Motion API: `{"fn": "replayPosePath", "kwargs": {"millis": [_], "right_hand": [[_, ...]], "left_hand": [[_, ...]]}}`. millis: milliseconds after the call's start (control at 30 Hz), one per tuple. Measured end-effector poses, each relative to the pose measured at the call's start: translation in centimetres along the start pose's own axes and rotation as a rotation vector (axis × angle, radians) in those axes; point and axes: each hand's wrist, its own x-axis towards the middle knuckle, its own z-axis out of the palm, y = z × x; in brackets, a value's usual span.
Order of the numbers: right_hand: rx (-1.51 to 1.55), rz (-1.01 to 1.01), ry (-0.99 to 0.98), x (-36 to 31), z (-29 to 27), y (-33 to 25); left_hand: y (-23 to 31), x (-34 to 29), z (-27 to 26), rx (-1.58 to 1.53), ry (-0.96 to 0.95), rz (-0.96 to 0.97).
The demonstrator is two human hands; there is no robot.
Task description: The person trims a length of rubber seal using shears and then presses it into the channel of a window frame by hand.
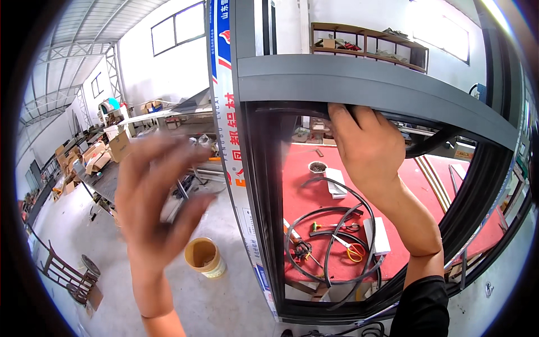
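Note:
A grey metal window frame [359,78] stands upright before me, its left post partly covered in printed protective film [224,112]. My right hand [370,146] reaches up to the underside of the upper crossbar. Its bent fingers press at a black rubber sealing strip [435,145], which hangs in a curve to the right of the hand; the fingertips are partly hidden under the bar. Left of the post, my left hand [154,196] is raised in the air, smeared by motion, fingers curved and thumb apart. Nothing shows in it.
Beyond the opening is a red table [404,208] with coiled black rubber strip [292,238], yellow-handled scissors [355,253], white boxes [382,236] and a small cup [318,167]. A yellow bucket [205,258] and a hand cart [67,275] stand on the floor at left. Shelves [368,42] line the back wall.

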Motion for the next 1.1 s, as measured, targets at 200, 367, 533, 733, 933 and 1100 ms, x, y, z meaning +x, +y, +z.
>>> {"fn": "replayPosePath", "kwargs": {"millis": [200, 367, 533, 733, 933, 1100], "right_hand": [[0.048, 0.066, 0.05, -0.9, 0.3, -0.6], [0.06, 0.099, 0.011, -1.7, -0.3, -0.5], [0.05, 0.073, -0.008, -1.2, -0.3, -0.2], [0.053, 0.028, -0.037, -0.4, -0.2, -0.4], [0.101, 0.058, -0.072, -0.5, -0.7, -0.5], [0.113, 0.037, -0.068, -0.4, -0.8, -0.2]], "left_hand": [[-1.4, 6.6, 5.3, 0.303, -0.033, 0.094], [-2.5, 8.1, 8.4, 0.237, 0.02, 0.179], [-2.7, 8.2, 8.9, 0.216, 0.046, 0.162], [-2.6, 8.0, 8.5, 0.199, 0.008, 0.146], [-2.7, 8.0, 8.5, 0.183, 0.005, 0.148], [-2.7, 8.0, 8.6, 0.18, 0.011, 0.143]]}}
